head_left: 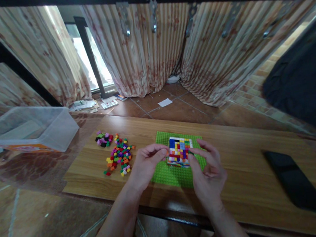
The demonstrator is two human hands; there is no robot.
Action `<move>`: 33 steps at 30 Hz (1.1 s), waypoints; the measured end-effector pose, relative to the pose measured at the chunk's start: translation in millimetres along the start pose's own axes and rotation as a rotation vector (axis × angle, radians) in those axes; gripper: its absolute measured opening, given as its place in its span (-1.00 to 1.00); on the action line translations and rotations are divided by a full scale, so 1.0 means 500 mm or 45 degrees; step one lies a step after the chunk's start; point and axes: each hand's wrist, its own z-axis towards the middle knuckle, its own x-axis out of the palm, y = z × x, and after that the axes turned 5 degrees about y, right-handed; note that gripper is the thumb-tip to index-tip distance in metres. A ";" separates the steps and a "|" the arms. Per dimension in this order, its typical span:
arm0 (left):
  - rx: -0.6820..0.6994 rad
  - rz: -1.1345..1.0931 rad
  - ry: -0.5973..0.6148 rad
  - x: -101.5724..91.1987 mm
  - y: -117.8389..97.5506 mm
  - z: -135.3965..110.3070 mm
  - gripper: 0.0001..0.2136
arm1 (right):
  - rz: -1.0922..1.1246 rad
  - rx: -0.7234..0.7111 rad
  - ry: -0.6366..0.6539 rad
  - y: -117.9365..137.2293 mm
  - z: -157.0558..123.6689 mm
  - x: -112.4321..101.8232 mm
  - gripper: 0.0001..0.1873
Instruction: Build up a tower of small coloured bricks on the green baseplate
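Observation:
A block of many-coloured building bricks [179, 149] sits on a green studded baseplate [168, 179]. At its left side my left hand [148, 162] is closed in a pinch, and a small orange brick [167, 153] shows at the fingertips. On the other side my right hand [208, 165] holds a small dark green brick [190, 152] between thumb and finger, close to the block's right edge. Part of the baseplate is hidden behind both hands. Loose small bricks [119, 154] of mixed colours lie in a spread heap left of my left hand.
A smaller pile of pink, black and green bricks [104, 138] lies behind the heap. On the wooden table [240, 162] a black phone-like slab [296, 181] rests at the right. A clear plastic bin [61, 128] stands beyond the left end. Metal clips [153, 14] hang overhead.

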 end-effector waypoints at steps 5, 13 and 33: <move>-0.023 -0.145 0.112 0.000 -0.002 -0.002 -0.83 | -0.042 -0.151 0.122 0.014 -0.001 -0.001 -0.82; -0.013 -0.066 0.214 -0.001 0.001 -0.006 -0.81 | -0.159 -0.385 0.311 0.028 -0.007 0.011 -0.76; 0.067 0.153 -0.023 -0.003 0.008 0.004 -0.90 | -0.433 -0.427 0.309 -0.020 0.015 -0.014 -0.80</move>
